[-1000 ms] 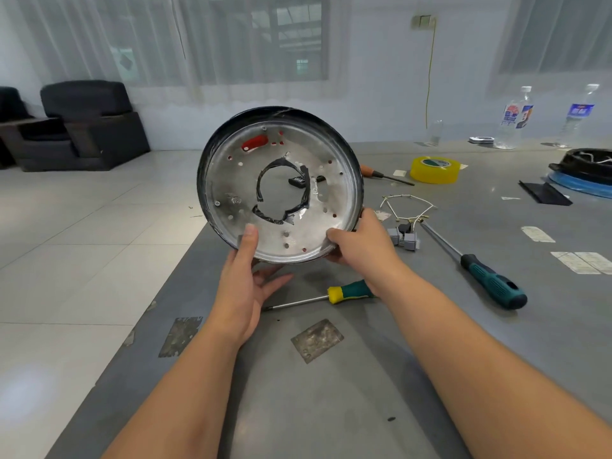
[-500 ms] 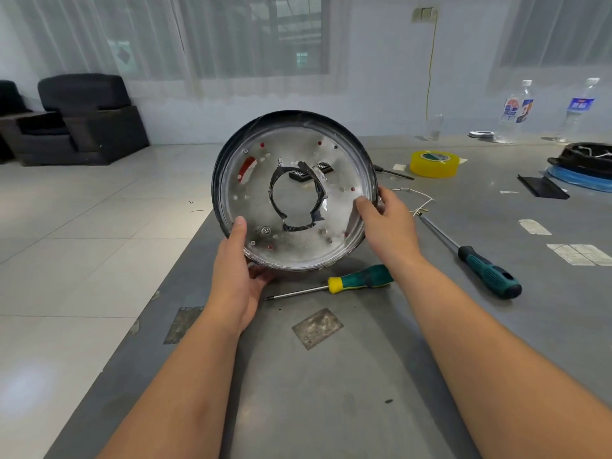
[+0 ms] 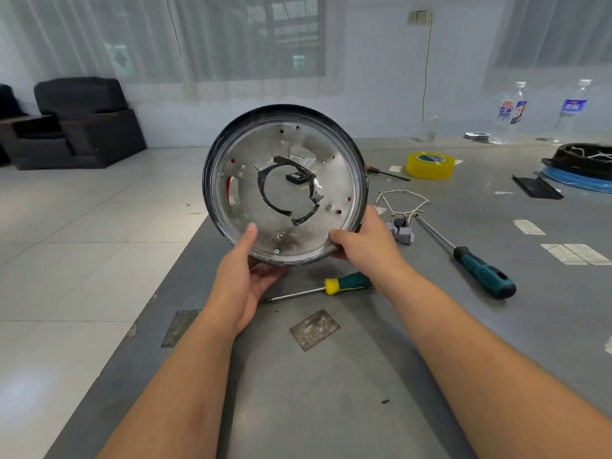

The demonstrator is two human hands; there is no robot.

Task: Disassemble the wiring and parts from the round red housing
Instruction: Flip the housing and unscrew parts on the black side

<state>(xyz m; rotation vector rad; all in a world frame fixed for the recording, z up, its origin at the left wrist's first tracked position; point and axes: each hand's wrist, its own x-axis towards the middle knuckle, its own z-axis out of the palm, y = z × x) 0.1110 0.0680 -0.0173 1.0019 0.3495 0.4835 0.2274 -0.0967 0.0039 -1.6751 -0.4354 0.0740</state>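
Note:
I hold the round housing [image 3: 334, 180] upright above the grey table, its silvery inner face toward me, dark rim around it. Black tape rings its open centre hole, and red shows through a slot at its left. My left hand [image 3: 243, 276] grips the lower edge with the thumb on the inner face. My right hand [image 3: 364, 238] grips the lower right rim. A removed white wire loop [image 3: 402, 202] with grey connector blocks [image 3: 402, 231] lies on the table just right of the housing.
A small yellow-and-green screwdriver [image 3: 331, 288] lies below the housing, a longer green-handled one [image 3: 477, 268] to the right. Yellow tape roll [image 3: 430, 165], black round part on blue film [image 3: 583, 167], black strip [image 3: 536, 187] and two bottles [image 3: 510, 111] stand farther back. The table's left edge drops to the tiled floor.
The housing has been turned in my hands; the red slot moved from the top to the left. My right hand slid from the right rim down to the lower right.

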